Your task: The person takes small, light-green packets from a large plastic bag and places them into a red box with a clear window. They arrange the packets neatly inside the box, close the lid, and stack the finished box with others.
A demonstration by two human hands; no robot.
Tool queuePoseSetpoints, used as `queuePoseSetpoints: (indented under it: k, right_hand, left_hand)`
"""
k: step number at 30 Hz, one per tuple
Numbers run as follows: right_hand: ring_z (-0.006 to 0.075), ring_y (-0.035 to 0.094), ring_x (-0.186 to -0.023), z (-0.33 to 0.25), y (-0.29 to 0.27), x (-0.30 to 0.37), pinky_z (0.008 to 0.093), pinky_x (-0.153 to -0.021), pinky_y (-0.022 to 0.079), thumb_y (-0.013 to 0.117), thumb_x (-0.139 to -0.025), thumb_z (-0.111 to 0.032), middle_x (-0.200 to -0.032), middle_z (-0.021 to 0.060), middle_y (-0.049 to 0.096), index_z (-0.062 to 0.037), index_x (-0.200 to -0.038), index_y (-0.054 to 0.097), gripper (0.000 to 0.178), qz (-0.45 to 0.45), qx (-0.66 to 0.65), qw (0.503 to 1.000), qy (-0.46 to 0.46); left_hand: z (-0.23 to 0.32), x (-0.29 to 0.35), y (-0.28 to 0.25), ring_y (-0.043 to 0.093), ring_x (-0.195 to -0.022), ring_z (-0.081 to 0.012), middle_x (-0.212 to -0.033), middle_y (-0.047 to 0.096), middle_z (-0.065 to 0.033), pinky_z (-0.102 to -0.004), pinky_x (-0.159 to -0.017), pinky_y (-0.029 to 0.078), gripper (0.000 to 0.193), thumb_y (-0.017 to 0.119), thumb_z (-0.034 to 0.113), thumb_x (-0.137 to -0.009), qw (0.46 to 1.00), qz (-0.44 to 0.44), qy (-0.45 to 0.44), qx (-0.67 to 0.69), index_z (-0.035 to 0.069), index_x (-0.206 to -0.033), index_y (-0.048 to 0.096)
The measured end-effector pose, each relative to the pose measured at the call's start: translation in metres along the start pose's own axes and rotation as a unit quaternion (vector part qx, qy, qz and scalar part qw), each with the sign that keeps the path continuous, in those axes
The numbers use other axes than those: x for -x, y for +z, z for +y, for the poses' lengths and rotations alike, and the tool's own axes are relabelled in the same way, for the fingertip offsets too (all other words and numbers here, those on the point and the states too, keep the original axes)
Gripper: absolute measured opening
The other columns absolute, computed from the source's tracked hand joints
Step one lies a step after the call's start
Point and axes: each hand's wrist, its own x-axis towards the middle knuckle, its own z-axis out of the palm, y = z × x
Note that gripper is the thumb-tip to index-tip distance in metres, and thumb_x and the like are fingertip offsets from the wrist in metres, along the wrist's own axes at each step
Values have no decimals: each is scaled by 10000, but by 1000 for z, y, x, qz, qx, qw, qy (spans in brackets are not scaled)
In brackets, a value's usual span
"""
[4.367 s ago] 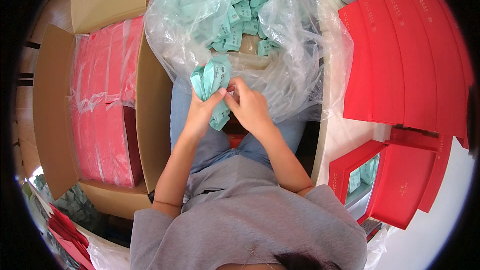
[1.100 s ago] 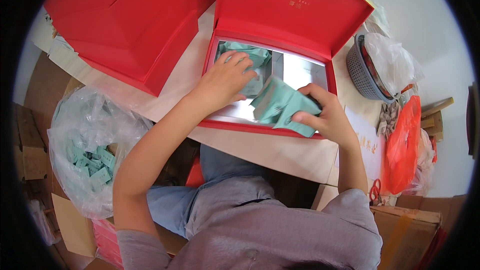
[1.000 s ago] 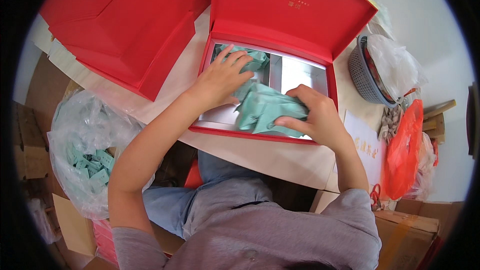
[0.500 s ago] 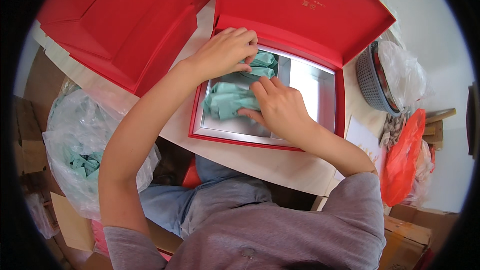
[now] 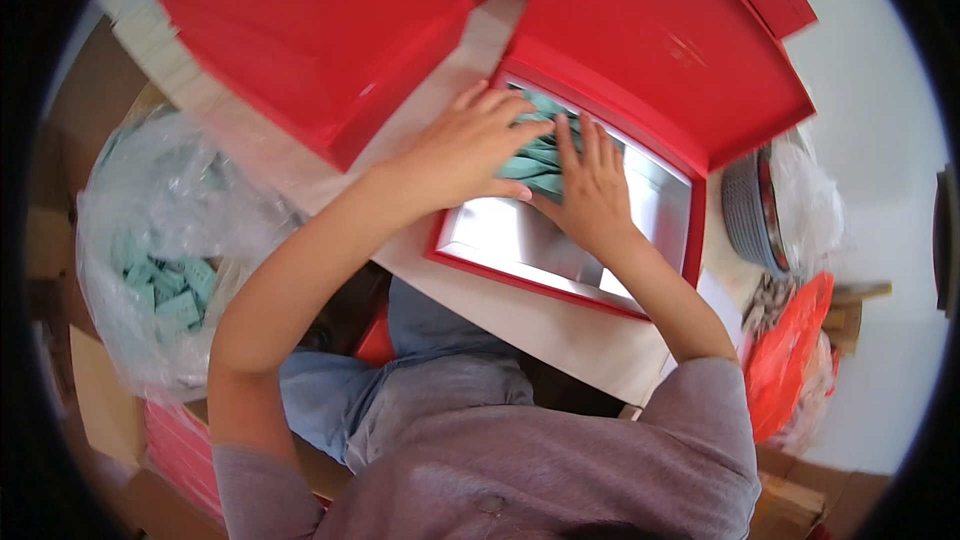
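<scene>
An open red gift box (image 5: 537,287) with a silver-walled inner tray stands on the table, its lid (image 5: 620,50) tipped back. Several crinkled green packets (image 5: 537,162) lie bunched in the tray's far left part. My left hand (image 5: 475,145) rests over their left side, fingers apart. From the right, my right hand (image 5: 597,185) lies against the same packets with its fingers stretched out. Both thumbs point inward at the packets' near edge. The nearer part of the tray shows bare shiny silver. My hands partly cover the packets.
Another large red box (image 5: 310,30) stands at the far left. Beside my left arm is a clear plastic bag (image 5: 190,200) with green packets (image 5: 175,295). A grey basket (image 5: 748,210) and a red plastic bag (image 5: 795,360) are on the right. Cardboard boxes stand lower down.
The green packet in my right hand has gone from the near left of the tray to the bunch farther back. My fingers have spread over the packets. The whole view has shifted and tilted.
</scene>
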Motion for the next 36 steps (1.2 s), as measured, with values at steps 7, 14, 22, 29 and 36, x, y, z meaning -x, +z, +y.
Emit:
queuePoseSetpoints:
  k: [7, 14, 22, 29, 36]
  right_hand:
    - [465, 286, -1325, 5, -11, 26, 514, -1083, 257, 782, -727, -352, -1473, 296, 228, 13, -1450, 242, 973, 10, -142, 990, -9]
    - [408, 317, -1309, -82, -60, 35, 502, -1075, 257, 632, -870, -199, -1431, 241, 317, -20, -1396, 367, 615, 106, -198, 974, 28]
    - [336, 497, -1104, -303, -55, 20, 410, -973, 373, 581, -834, -45, -1168, 188, 547, -2, -1068, 605, 239, 89, -503, 832, -218]
    - [289, 588, -947, -474, 19, -40, 370, -858, 452, 613, -836, -79, -1020, 145, 612, -16, -1089, 582, 263, -117, -536, 765, -337]
    - [350, 520, -1060, -600, 77, -65, 420, -897, 432, 731, -769, -231, -1106, 205, 585, 51, -1197, 521, 554, -24, -421, 814, -399]
  left_hand:
    - [17, -5, 25, 433, -1215, -289, -1206, 529, -108, -529, -1074, 270, 673, 813, 349, -625, 983, 18, -92, -156, 100, -1204, 579]
    - [12, 79, 1, 463, -1178, -297, -1176, 537, -130, -468, -1029, 339, 477, 723, 343, -762, 968, 213, -84, 108, 56, -1124, 605]
    - [6, 309, -40, 631, -775, -167, -895, 675, -80, -285, -709, 495, 179, 564, 176, -925, 671, 598, -358, 252, 52, -1035, 632]
    - [-11, 495, -52, 536, -1109, -260, -1345, 417, -204, -341, -880, 469, 551, 493, 184, -960, 536, 612, -582, 31, -18, -1429, 285]
    - [53, 529, -54, 514, -1170, -268, -1384, 343, -210, -355, -948, 450, 574, 445, 152, -976, 476, 669, -571, 29, 3, -1469, 192]
